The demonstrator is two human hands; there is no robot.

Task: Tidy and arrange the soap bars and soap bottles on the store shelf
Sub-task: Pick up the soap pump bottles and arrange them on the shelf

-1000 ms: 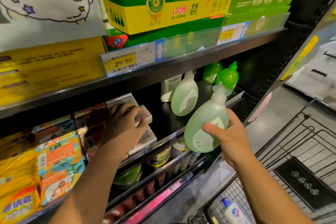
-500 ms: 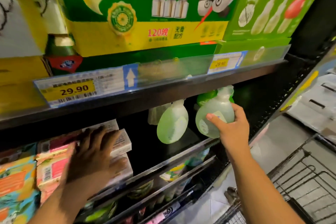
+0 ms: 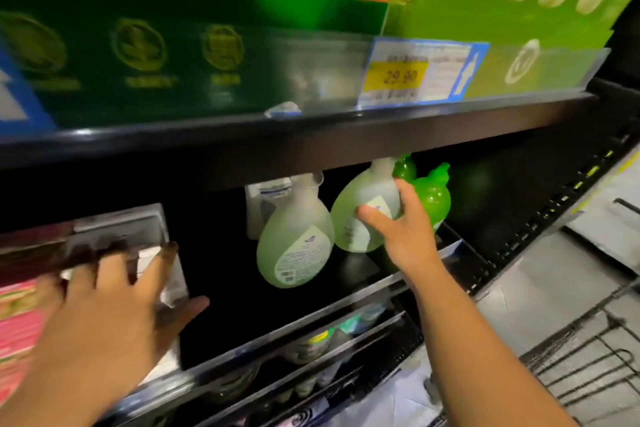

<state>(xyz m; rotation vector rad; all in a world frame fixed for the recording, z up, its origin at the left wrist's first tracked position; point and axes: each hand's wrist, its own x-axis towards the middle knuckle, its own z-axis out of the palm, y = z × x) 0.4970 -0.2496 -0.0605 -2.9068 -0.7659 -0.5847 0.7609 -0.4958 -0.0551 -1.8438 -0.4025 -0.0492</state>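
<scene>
My right hand [image 3: 403, 230] grips a pale green soap bottle [image 3: 360, 208] deep on the dark shelf [image 3: 242, 291], thumb across its label and fingers behind it. Another pale green bottle [image 3: 294, 250] stands just left of it, and two bright green bottles [image 3: 431, 198] stand behind on the right. My left hand [image 3: 114, 305] rests with spread fingers on stacked white soap boxes [image 3: 121, 232] at the shelf's left. Pink soap packs [image 3: 17, 315] lie further left. The picture is blurred.
The upper shelf edge [image 3: 311, 135] hangs low over the bottles and carries a 29.90 price tag [image 3: 415, 73] under green boxes [image 3: 502, 10]. A white bottle [image 3: 266, 198] stands at the back. Lower shelves [image 3: 311, 347] hold more products. A wire cart [image 3: 595, 357] stands at the right.
My right hand has carried the pale green bottle up and back onto the shelf beside the other one. My left hand's fingers have spread over the soap boxes. The camera has moved closer.
</scene>
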